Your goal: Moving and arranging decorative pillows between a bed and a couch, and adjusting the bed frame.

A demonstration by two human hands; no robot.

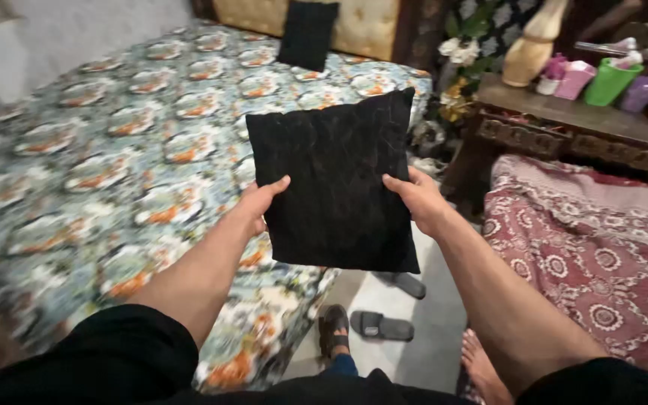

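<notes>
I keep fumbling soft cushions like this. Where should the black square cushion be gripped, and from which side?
Probably by its two side edges, near mid-height, coming in from left and right. The black cushion is flat, square and held upright, and the left hand and right hand already pinch those opposite edges.

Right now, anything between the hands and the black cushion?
No. Both hands already grip the cushion: left hand on its left edge, right hand on its right edge, held in the air above the bed. Nothing visible sits between.
</notes>
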